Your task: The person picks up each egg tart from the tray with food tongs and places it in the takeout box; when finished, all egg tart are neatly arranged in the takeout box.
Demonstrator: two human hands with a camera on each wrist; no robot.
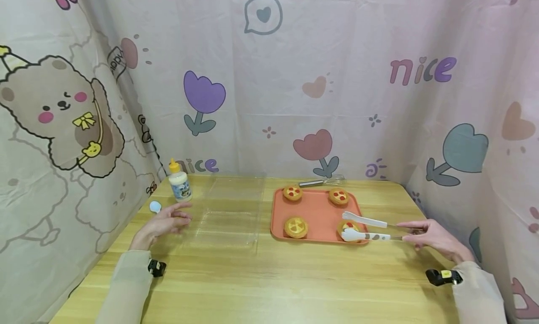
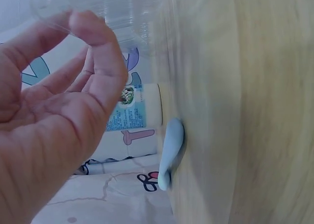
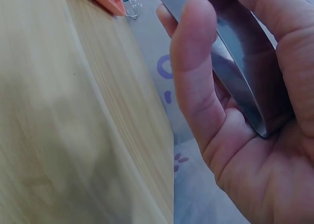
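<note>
Right hand [image 1: 435, 240], fingers wrapped round white-tipped metal tongs [image 1: 366, 220], tips spread at the front-right round yellow tart [image 1: 350, 225]
Tart's on a rectangular orange tray [image 1: 320, 216], pale wooden desk [image 1: 290, 286] underneath. Left hand [image 1: 161, 225] holds nothing, fingers loosely bent near a clear plastic box [image 1: 229, 223].

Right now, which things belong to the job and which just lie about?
In use, apparently: white-tipped tongs in right hand, four tarts, orange tray, probably clear plastic box.
Lying about, apparently: yellow-capped bottle, wire whisk, small pale-blue object.

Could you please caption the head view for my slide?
Right hand holds white-tipped tongs over a coral tray bearing four small tarts.
</note>
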